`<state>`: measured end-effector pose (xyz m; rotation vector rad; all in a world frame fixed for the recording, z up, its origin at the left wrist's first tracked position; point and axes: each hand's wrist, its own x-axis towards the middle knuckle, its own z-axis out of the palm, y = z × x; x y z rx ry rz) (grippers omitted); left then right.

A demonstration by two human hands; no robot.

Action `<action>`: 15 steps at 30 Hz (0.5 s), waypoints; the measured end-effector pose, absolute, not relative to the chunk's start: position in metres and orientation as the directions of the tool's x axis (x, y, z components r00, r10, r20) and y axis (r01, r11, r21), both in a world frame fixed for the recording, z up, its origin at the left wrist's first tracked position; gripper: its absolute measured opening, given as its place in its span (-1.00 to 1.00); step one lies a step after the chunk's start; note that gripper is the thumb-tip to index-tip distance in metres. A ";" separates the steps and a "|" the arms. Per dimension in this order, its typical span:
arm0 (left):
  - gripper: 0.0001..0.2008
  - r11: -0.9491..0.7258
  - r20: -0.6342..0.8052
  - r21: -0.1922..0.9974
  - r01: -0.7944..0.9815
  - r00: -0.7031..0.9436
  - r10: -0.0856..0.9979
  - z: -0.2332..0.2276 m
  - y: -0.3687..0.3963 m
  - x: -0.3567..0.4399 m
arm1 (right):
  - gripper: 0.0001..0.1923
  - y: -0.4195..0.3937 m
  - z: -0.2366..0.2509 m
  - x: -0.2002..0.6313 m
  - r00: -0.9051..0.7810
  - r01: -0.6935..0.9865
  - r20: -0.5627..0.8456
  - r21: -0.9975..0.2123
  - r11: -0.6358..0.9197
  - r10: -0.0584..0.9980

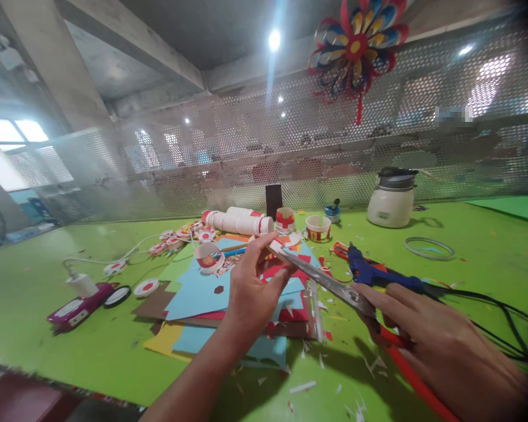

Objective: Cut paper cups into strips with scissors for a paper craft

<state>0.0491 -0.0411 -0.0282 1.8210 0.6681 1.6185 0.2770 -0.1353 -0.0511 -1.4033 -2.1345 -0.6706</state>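
My right hand (440, 340) grips a pair of scissors (330, 283) by its red handles. The blades point to the upper left, and their tips meet a small white and red paper piece (276, 248). That piece is pinched between the thumb and fingers of my left hand (257, 281). Below my left hand lies a stack of coloured paper sheets (198, 296) in light blue, brown, red and yellow. A paper cup (209, 258) lies tipped over on the stack, just left of my left hand. Paper scraps (303, 387) are scattered beneath the scissors.
Stacked paper cups (237, 223) lie at the back, near an upright cup (285, 220) and a cut-down cup (318, 228). A blue glue gun (374, 269) with black cables lies right. A white jug (391, 199), purple power strip (81, 308) and several red-white discs (146, 288) share the green table.
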 end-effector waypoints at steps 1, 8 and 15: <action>-0.54 -0.692 0.688 0.722 -0.021 0.125 0.714 -0.029 -0.041 0.049 | -0.53 -0.135 -0.051 0.277 -0.349 0.928 0.643 0.138 0.345 0.681; -0.54 -0.702 0.700 0.712 -0.018 0.101 0.707 -0.030 -0.041 0.050 | -0.54 -0.136 -0.054 0.274 -0.306 0.946 0.615 0.112 0.303 0.727; -0.53 -0.703 0.699 0.711 -0.004 0.103 0.707 -0.030 -0.040 0.049 | -0.57 -0.136 -0.051 0.277 -0.360 0.932 0.661 0.221 0.288 0.658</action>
